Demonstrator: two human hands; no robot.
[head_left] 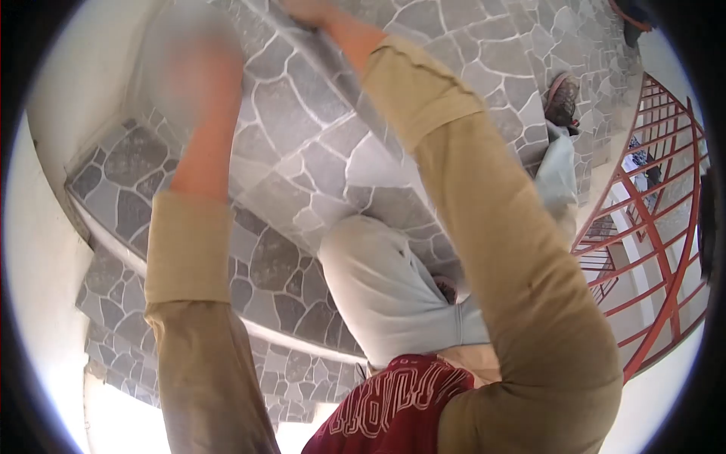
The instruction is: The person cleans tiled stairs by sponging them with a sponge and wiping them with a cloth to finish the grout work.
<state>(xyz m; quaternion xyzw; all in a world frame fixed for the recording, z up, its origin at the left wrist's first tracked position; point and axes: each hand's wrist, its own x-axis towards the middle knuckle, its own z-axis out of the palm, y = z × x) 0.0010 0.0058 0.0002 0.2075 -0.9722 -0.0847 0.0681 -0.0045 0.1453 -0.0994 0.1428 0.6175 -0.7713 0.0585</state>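
My left hand [204, 64] reaches far up the left side, over the grey stone-patterned step [295, 106] and close to the cream wall. A round grey smear covers that hand, so its fingers and anything in them are hidden. At the top edge my right hand [308, 10] is partly cut off, close over the step's long straight edge [321, 60]. Its fingers do not show clearly, and I cannot tell whether it holds anything. Both forearms are stretched forward in rolled tan sleeves.
My bent leg in pale trousers [378, 280] rests on the stone steps. A dark shoe [562, 100] stands on the paving at right. Beyond it, a red metal railing [654, 234] curves along the drop. The cream wall [83, 91] closes off the left side.
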